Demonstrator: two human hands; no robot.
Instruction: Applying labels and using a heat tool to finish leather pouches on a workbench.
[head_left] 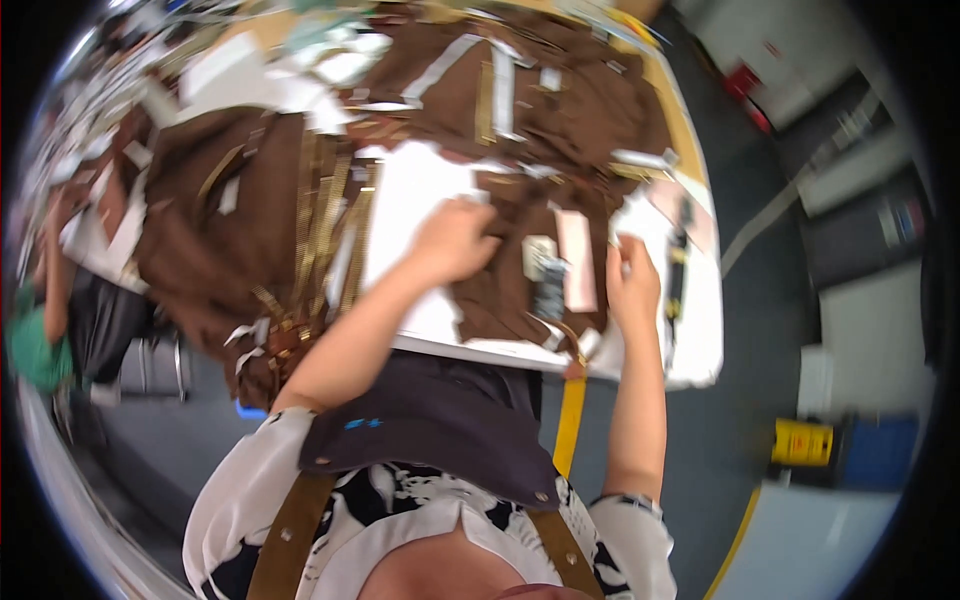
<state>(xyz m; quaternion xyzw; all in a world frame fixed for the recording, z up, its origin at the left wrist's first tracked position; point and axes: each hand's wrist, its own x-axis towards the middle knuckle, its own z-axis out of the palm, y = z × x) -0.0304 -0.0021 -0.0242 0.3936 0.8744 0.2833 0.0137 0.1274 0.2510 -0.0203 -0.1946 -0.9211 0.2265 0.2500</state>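
A brown fabric piece [506, 272] lies on the white tabletop in front of me, between my two hands. On its left edge rests my left hand [455, 242], thumb apart from the fingers. My right hand [634, 278] is beside its right edge, fingers curled in; blur hides what they grip, if anything. A pale pink strip [577, 262], a beige tag [540, 254] and a small dark grey packet [550, 292] lie on the fabric. Near the table's front edge, a brown tab [575, 352] with a gold-coloured fitting hangs at the lower corner.
More brown fabric [215, 195] with gold-coloured zips [322, 210] is heaped at left, partly over the edge. Further brown pieces [610, 100] cover the back. A black and yellow tool [678, 265] lies at right. Another person's arm [55, 270] shows at far left.
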